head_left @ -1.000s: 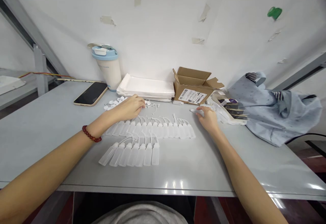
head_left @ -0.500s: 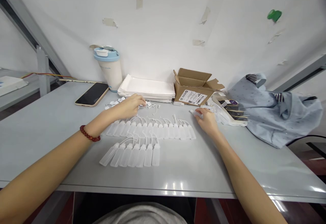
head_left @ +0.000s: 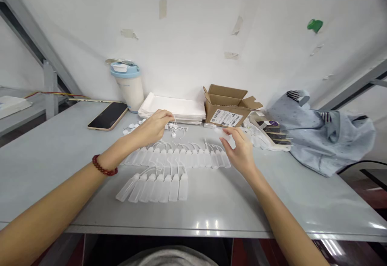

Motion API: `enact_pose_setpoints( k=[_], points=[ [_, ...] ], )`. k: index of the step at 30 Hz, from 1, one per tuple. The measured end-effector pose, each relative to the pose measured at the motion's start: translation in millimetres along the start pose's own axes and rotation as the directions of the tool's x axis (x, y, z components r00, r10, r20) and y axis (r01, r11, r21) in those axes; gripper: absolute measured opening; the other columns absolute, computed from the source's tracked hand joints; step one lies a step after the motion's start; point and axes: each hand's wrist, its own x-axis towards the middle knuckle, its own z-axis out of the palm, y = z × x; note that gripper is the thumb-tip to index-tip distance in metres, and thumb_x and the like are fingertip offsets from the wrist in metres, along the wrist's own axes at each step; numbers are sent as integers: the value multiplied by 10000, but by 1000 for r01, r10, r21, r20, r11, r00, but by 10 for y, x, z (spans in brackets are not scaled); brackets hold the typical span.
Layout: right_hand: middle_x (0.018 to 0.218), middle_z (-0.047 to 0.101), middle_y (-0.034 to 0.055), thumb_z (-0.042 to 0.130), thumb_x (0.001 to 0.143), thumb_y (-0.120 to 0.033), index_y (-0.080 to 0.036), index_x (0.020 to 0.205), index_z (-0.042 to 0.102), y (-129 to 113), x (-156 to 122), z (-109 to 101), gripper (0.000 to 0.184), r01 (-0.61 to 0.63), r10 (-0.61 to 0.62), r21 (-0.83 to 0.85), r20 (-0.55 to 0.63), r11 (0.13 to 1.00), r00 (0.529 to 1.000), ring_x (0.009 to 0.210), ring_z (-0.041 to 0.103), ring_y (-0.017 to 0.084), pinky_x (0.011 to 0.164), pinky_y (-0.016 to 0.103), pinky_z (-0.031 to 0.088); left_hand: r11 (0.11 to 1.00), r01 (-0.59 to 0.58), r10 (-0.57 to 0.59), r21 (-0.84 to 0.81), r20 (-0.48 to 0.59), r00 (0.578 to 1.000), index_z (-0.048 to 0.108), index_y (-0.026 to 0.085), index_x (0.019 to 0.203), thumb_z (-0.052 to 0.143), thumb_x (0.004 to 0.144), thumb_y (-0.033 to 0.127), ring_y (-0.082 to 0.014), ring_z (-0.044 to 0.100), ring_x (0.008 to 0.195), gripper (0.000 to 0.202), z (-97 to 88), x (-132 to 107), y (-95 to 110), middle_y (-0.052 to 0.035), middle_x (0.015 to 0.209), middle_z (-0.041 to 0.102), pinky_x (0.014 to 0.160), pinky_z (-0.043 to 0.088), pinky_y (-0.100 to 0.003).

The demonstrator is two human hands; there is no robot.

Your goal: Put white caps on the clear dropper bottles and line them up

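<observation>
My left hand (head_left: pixel 155 125) is closed in a pinch at the small white caps (head_left: pixel 173 126). A thin white strap of one cap shows at its fingertips. My right hand (head_left: pixel 239 148) holds a small translucent plastic bottle (head_left: pixel 224 133) between thumb and fingers, its neck toward the left. Below both hands, a row of translucent bottles with strapped white caps (head_left: pixel 193 158) lies side by side. Nearer the front edge is a shorter row of similar capped bottles (head_left: pixel 157 188). More loose white caps (head_left: pixel 130 127) lie partly behind my left hand.
A phone (head_left: pixel 108 116) and a blue-lidded cup (head_left: pixel 131 90) stand at the back left. Stacked white envelopes (head_left: pixel 178 107), an open cardboard box (head_left: pixel 226 114) and a plastic-wrapped package (head_left: pixel 270 130) line the back. Light-blue cloth (head_left: pixel 326 133) lies at the right.
My right hand has moved left with the bottle, closer to my left hand. My left hand has lifted a cap strap slightly from the pile. The view has tilted up a little.
</observation>
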Motion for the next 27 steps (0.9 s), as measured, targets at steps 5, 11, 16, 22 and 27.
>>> enact_pose_setpoints(
  k=[5, 11, 16, 22, 27],
  points=[
    [952, 644, 96, 524, 892, -230, -198, 1062, 564, -24, -21, 16, 178, 13, -12, 41, -12, 999, 1000, 877, 620, 233, 768, 391, 515, 995, 57, -73, -83, -215, 974, 635, 139, 954, 436, 853, 129, -231, 578, 972, 223, -63, 39, 157, -104, 1002, 626, 855, 485, -396],
    [985, 622, 99, 512, 898, -163, -200, 1120, 536, -292, -49, -38, 226, 84, -82, 132, -17, 988, 996, 900, 617, 218, 781, 365, 523, 642, 334, -420, -690, 48, 906, 649, 161, 844, 626, 811, 260, -168, 631, 808, 107, -161, 39, 662, -38, 855, 682, 760, 508, -309],
    [1025, 610, 113, 523, 891, -102, -192, 1181, 500, -549, -100, -51, 305, 143, -152, 227, 24, 963, 988, 948, 608, 207, 797, 338, 525, 151, 412, -398, -899, 326, 858, 687, 155, 872, 723, 747, 279, -130, 628, 717, 180, -186, -9, 907, -8, 750, 674, 742, 510, -287],
    [1031, 607, 111, 527, 886, -78, -208, 1252, 445, -624, -169, 21, 397, 179, -200, 287, 45, 941, 979, 961, 603, 204, 785, 339, 537, -34, 441, -436, -897, 410, 801, 722, 146, 803, 737, 727, 238, -130, 644, 697, 121, -149, -4, 950, -19, 737, 691, 734, 517, -283],
    [1028, 605, 111, 513, 891, -91, -218, 1234, 452, -624, -205, 73, 371, 173, -197, 282, 59, 944, 979, 946, 612, 211, 752, 345, 549, -88, 487, -457, -869, 470, 755, 719, 142, 786, 737, 747, 244, -116, 644, 701, 110, -127, -27, 950, -11, 743, 680, 739, 514, -258]
  ],
)
